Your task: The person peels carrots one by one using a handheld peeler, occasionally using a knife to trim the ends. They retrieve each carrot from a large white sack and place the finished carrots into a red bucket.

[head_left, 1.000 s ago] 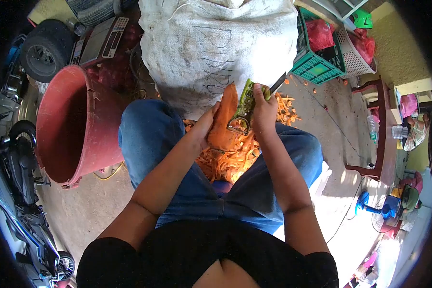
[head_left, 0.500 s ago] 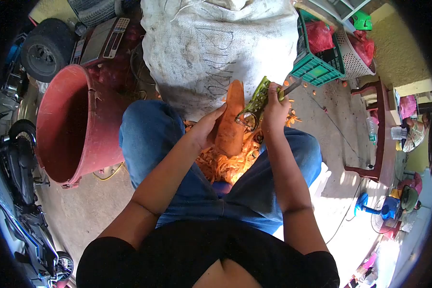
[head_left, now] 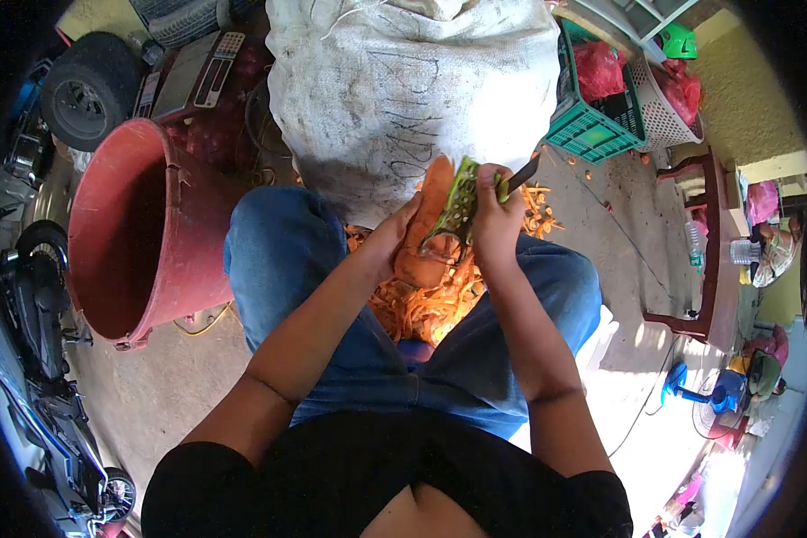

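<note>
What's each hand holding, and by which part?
Left hand: carrot, by its side. Right hand: green peeler, by its handle end.

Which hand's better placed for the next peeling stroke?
Right, probably: the right hand holds the green perforated plastic peeler at the large orange carrot. The left hand is occupied, gripping the carrot's other side.

**Clutter rings the concrete floor**

A motorcycle [head_left: 40, 305] occupies nine o'clock, a tyred wheel [head_left: 82, 100] ten. At two, a green crate [head_left: 598, 137] sits beside a white perforated basket [head_left: 662, 128]; a reddish-brown wooden frame [head_left: 717, 264] is at three, a blue fan [head_left: 729, 393] at four.
</note>
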Demonstrator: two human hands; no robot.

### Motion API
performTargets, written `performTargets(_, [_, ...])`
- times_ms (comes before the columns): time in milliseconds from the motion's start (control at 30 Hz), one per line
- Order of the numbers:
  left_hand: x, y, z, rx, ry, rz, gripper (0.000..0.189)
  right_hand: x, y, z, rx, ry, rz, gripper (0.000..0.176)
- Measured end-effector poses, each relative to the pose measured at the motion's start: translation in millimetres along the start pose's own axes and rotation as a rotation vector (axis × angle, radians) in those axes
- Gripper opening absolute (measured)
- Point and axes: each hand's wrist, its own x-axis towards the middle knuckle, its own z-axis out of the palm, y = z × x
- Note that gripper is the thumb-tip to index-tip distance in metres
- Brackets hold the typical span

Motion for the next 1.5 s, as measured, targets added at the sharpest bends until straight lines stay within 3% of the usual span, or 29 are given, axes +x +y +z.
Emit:
performTargets(67, [13.0,-5.8,-27.0,-0.135,-0.262,-0.089,0.042,-7.7,6.4,3.9,-0.205,-0.043,-0.237,0.015])
performTargets(100, [8.9,-4.6,-19.4,-0.135,-0.262,-0.088,0.042,-11.8,8.1,6.8,-0.306,-0.066,-0.357,0.014])
performTargets(167, [-2.4,-2.4,3.2,0.006,0.176,0.007,0.036,-19.3,8.1,13.6,-0.381,-0.078,-0.405,0.015])
performTargets(200, [-1.6,-3.6,4.0,0.006,0.176,0.005,0.036,-20.7,8.2,15.3,-0.423,-0.069,-0.436,0.018])
performTargets(300, [-0.3,-4.5,1.8,0.031,0.233,0.047,0.036,-12.4,16.2,13.6,-0.452,-0.025,-0.317,0.018])
performTargets(400, [3.3,1.6,-4.8,0.131,0.131,0.097,0.037,-3.8,24.9,9.8,-0.547,0.000,-0.366,0.020])
performTargets(433, [3.5,6.1,-7.5,0.199,0.032,0.031,0.038,2.2,21.5,7.1,-0.550,-0.005,-0.368,0.020])
performTargets(500, [-1.2,1.3,-6.6,0.267,-0.065,-0.024,0.039,23.8,8.7,-1.0,-0.617,0.235,-0.324,0.018])
performTargets(533, [-7.9,-13.0,-1.8,0.629,0.039,0.135,0.040,47.0,16.0,-15.0,-0.551,0.315,-0.441,0.020])
performTargets(567, [-11.6,-21.0,0.5,0.989,0.145,0.293,0.040,55.2,11.7,-21.6,-0.583,0.419,-0.417,0.021])
performTargets(600, [-13.4,-18.2,4.0,0.993,0.139,0.287,0.040,61.7,10.5,-31.0,-0.646,0.420,-0.390,0.022])
performTargets(667, [-16.2,-10.9,14.6,0.575,0.057,-0.138,0.041,67.2,13.4,-40.7,-0.579,0.505,-0.393,0.024])
performTargets(800, [-19.2,-4.4,19.0,0.623,0.033,-0.093,0.041,70.1,9.6,-44.4,-0.459,0.491,-0.451,0.025])
performTargets(900, [-15.1,-4.5,15.2,0.712,0.047,-0.074,0.040,73.2,15.3,-49.6,-0.459,0.472,-0.303,0.024])
performTargets(1033, [-16.4,-2.8,1.1,0.759,0.005,-0.080,0.042,93.9,22.4,-73.1,-0.517,0.601,-0.263,0.023])
performTargets(1067, [-18.8,-2.1,-4.2,0.863,-0.076,-0.005,0.043,99.8,23.2,-83.6,-0.496,0.657,-0.213,0.024])
performTargets(1100, [-18.7,-2.5,-6.9,0.968,-0.162,0.070,0.043,100.0,16.0,-85.0,-0.184,0.672,-0.124,0.025])
performTargets(1133, [-17.0,-4.5,-7.7,0.972,-0.169,0.068,0.043,97.5,10.9,-85.5,-0.182,0.680,-0.125,0.025])
performTargets(1200, [-16.2,-7.4,-7.7,0.748,-0.015,0.050,0.044,91.1,3.4,-82.3,-0.176,0.698,-0.131,0.021])
performTargets(1233, [-16.8,-6.4,-6.3,0.747,-0.013,0.051,0.044,92.9,11.9,-85.4,-0.222,0.651,-0.217,0.019])
performTargets(1300, [-16.2,-0.8,-1.8,0.645,0.018,-0.053,0.053,89.3,15.3,-80.9,-0.141,0.614,-0.201,0.019])
performTargets(1500, [-13.8,1.2,2.3,0.517,-0.009,-0.007,0.054,74.4,11.2,-65.9,-0.030,0.481,-0.156,0.020])
